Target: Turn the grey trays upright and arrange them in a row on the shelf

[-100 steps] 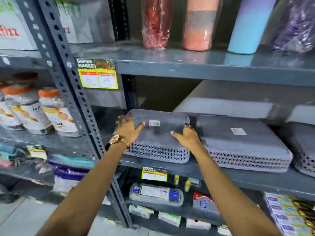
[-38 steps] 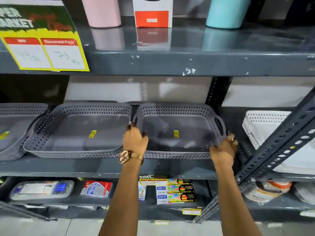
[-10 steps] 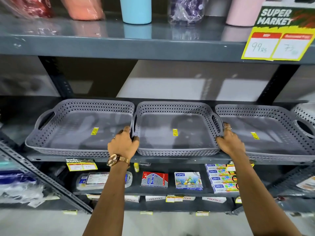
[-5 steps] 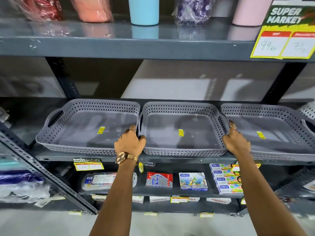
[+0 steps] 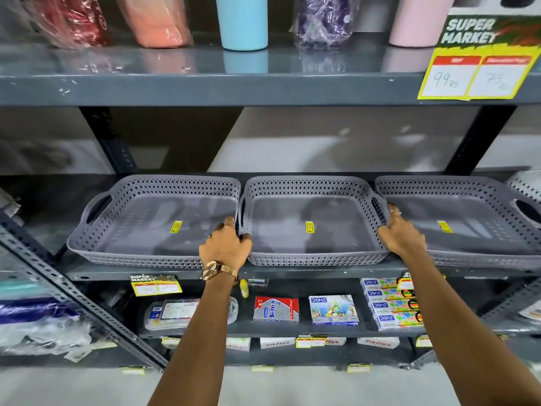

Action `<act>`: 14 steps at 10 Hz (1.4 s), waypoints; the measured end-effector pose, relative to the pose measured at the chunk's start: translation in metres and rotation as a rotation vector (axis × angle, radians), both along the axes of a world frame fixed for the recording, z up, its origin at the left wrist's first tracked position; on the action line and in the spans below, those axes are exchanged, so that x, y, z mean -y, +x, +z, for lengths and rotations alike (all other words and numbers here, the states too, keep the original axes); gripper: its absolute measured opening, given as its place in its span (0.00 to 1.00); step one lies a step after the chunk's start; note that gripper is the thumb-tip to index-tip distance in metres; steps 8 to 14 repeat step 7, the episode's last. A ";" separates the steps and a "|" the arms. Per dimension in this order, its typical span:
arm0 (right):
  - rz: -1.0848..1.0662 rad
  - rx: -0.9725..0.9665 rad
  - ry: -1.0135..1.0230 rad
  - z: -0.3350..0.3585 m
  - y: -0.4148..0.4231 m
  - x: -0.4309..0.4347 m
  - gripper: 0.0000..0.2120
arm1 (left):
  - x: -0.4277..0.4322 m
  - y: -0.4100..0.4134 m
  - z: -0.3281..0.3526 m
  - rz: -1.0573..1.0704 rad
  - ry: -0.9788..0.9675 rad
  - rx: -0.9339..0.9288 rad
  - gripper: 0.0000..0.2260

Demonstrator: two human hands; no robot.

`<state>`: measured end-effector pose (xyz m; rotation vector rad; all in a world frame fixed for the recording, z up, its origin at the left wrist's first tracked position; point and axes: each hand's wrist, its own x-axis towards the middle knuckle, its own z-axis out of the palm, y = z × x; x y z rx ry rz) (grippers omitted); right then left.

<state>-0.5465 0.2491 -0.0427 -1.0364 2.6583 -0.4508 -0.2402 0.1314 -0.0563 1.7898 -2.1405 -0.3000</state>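
Observation:
Three grey perforated trays stand upright side by side on the middle shelf (image 5: 164, 273): a left tray (image 5: 128, 212), a middle tray (image 5: 281, 238) and a right tray (image 5: 480, 238). Each has a small yellow sticker inside. My left hand (image 5: 225, 246), with a gold watch on the wrist, grips the middle tray's left handle, where it meets the left tray. Over on the other side my right hand (image 5: 401, 235) holds the middle tray's right handle, against the right tray's rim.
A white perforated tray (image 5: 527, 186) sits at the far right of the same shelf. Tumblers, one of them blue (image 5: 243, 22), stand on the shelf above, with a yellow price tag (image 5: 477, 63). Boxed stationery (image 5: 333, 309) fills the shelf below. A slotted steel post (image 5: 79, 300) slants at left.
Ten seconds ago the trays lay upside down; now they stand upright in a row. Over the last second both hands stay on the middle tray's handles while the view drifts slightly.

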 end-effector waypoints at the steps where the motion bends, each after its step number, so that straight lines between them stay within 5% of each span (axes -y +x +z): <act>1: 0.006 0.023 -0.007 -0.002 -0.004 0.001 0.24 | -0.001 0.001 0.000 -0.004 0.004 -0.006 0.20; 5: 0.038 0.004 0.001 -0.003 -0.007 -0.004 0.30 | -0.003 -0.002 0.003 -0.003 0.029 0.001 0.20; 7: 0.134 -0.154 -0.125 0.017 0.015 -0.017 0.38 | -0.020 -0.009 0.021 -0.051 -0.127 0.155 0.26; 14: 0.134 -0.154 -0.125 0.017 0.015 -0.017 0.38 | -0.020 -0.009 0.021 -0.051 -0.127 0.155 0.26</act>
